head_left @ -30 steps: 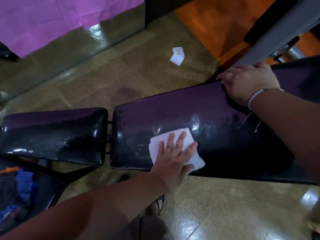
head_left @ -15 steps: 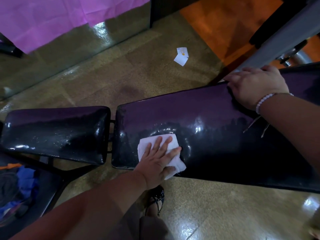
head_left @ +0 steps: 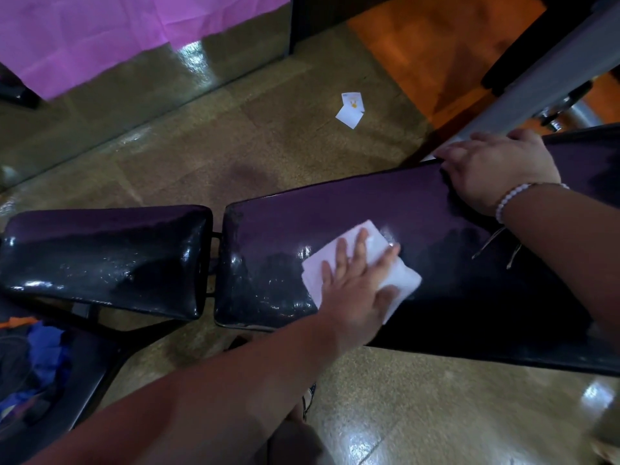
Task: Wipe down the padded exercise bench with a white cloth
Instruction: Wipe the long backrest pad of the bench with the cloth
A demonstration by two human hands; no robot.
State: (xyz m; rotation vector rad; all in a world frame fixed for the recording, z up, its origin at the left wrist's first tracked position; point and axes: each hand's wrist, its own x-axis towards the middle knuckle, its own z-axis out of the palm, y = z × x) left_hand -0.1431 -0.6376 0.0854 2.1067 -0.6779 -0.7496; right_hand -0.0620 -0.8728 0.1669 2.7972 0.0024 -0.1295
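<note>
The padded bench has a long glossy dark-purple pad [head_left: 335,209] and a shorter seat pad [head_left: 100,250] to its left, with a gap between them. A folded white cloth [head_left: 401,280] lies on the long pad near its left half. My left hand [head_left: 355,290] presses flat on the cloth, fingers spread, thumb over its near edge. My right hand [head_left: 496,169], with a white bead bracelet on the wrist, grips the far edge of the long pad further right. Wet streaks shine on both pads.
Two white paper scraps [head_left: 350,109] lie on the shiny tiled floor beyond the bench. A pink sheet [head_left: 100,28] hangs at the upper left. A grey metal beam [head_left: 553,72] slants at the upper right. Blue and dark clothes [head_left: 43,357] lie at the lower left.
My left hand slid the cloth left along the pad's near edge, then back right and further onto the middle of the pad. My right hand stayed on the far edge.
</note>
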